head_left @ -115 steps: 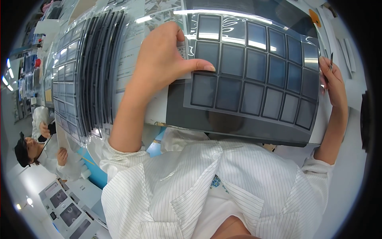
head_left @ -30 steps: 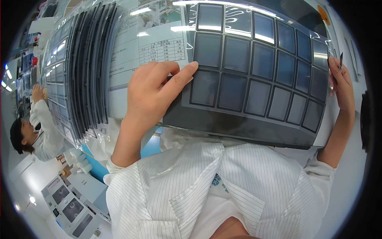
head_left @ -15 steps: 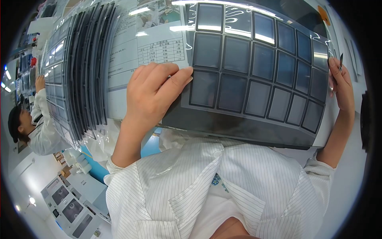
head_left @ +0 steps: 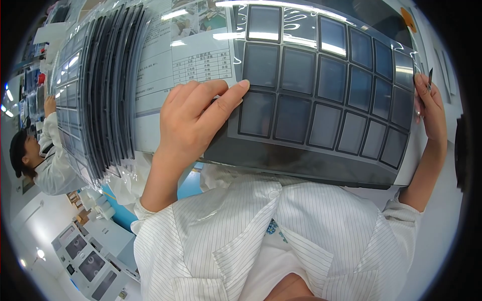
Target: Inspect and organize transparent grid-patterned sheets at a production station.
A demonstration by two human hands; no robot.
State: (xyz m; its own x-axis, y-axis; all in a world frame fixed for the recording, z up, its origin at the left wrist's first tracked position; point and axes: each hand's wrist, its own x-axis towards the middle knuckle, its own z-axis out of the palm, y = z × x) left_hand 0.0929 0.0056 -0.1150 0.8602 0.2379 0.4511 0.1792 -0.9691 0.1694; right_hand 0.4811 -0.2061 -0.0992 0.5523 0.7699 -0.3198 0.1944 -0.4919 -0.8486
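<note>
In front of me lies a clear plastic sheet [head_left: 277,92] with rows of dark-framed rectangular panels, on a dark flat surface [head_left: 301,163]. My left hand [head_left: 193,118] is at the sheet's left edge, its fingers bent and its thumb pressed on the margin beside a panel. At the right edge is my right hand [head_left: 431,108], fingers closed around a thin, dark, pointed tool [head_left: 430,78] whose tip points up. Those fingers also touch the sheet's edge. The tool's exact kind is too small to tell, and its lower part is hidden in the hand.
A printed instruction sheet [head_left: 165,95] lies left of my left hand. Beyond it stands a thick stack of similar panel sheets [head_left: 108,90] in clear plastic. A co-worker [head_left: 50,165] in a white coat is at the far left. Grey machines [head_left: 95,266] stand at lower left.
My left thumb and fingertips have moved slightly right, a little further onto the sheet's edge. My right hand and the pointed tool have hardly moved.
</note>
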